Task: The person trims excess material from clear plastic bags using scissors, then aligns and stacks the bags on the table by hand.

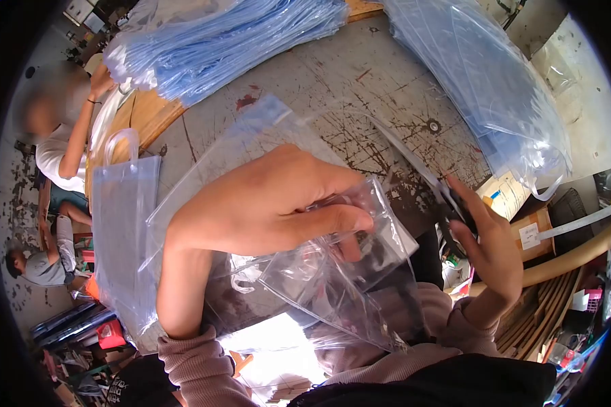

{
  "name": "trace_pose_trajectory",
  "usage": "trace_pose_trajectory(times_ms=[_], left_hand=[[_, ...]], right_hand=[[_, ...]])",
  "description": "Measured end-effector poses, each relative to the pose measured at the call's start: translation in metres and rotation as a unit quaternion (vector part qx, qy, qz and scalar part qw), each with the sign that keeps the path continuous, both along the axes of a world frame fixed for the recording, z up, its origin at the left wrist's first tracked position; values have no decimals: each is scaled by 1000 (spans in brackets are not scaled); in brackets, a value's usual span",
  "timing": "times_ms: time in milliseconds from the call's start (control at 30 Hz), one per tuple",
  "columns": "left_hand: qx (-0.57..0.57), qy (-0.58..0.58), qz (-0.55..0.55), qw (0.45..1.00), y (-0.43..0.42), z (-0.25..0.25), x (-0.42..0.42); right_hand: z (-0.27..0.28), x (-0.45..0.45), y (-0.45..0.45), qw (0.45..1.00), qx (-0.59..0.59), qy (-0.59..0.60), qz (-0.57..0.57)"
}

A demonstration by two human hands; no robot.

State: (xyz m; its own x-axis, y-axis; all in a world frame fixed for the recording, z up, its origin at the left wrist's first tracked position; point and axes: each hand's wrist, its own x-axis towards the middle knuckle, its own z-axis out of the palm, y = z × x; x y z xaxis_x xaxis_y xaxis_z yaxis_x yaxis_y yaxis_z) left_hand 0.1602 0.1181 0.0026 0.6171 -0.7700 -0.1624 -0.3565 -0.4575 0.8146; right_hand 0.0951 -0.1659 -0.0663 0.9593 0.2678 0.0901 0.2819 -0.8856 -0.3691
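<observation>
My left hand (278, 203) is closed on a clear plastic bag (332, 285), its thumb and fingers pinching the film near the middle of the view. The bag hangs crumpled over the table's near edge. To its right, my right hand (485, 244) has its thumb and fingers bent round a dark object (455, 216), too unclear to name. A clear strap (404, 150) arches over the table towards this hand. Beneath and beyond my left hand, another sheet of clear plastic (251, 136) lies flat.
Stacks of bluish plastic bags lie at the back left (244, 47) and back right (475, 81) of the scratched table (360, 74). A handled clear bag (123, 224) hangs at the left edge. Two people sit at left. Cardboard (543, 305) stands at lower right.
</observation>
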Motion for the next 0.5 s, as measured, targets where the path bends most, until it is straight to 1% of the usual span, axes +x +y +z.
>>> trace_pose_trajectory(times_ms=[33,67,100,133,167,200,233,267,333,367,400,467,500], left_hand=[[-20,-1,-6,1000,0,-2,0],[-41,-3,-11,999,0,-4,0],[-41,-3,-10,999,0,-6,0],[-62,20,-8,998,-1,-9,0],[-84,44,-5,996,-1,-11,-1],[-84,46,-4,995,0,-10,-1],[-67,37,-15,997,-1,-9,1],[-51,28,-26,998,-1,-8,2],[-60,39,-21,997,-2,-12,2],[-67,51,-15,996,-2,-12,2],[-67,49,-15,996,-2,-12,1],[-83,68,-4,994,-2,-13,0],[-82,69,-6,994,-3,-11,-1]], right_hand=[[-1,-3,-11,990,117,80,19],[-5,-7,-23,963,222,149,17],[-9,-11,-35,922,323,214,7],[-17,-13,-39,922,323,214,7],[-22,-14,-38,879,427,210,3],[-25,-14,-37,826,526,205,-1],[-23,-16,-37,819,523,233,-38],[-24,-15,-30,819,523,232,-39],[-33,-13,-15,771,615,164,-24],[-38,-15,-12,753,629,186,-43],[-34,-20,2,750,640,159,-41],[-28,-33,21,739,644,189,-59],[-25,-33,25,769,604,207,-30]])
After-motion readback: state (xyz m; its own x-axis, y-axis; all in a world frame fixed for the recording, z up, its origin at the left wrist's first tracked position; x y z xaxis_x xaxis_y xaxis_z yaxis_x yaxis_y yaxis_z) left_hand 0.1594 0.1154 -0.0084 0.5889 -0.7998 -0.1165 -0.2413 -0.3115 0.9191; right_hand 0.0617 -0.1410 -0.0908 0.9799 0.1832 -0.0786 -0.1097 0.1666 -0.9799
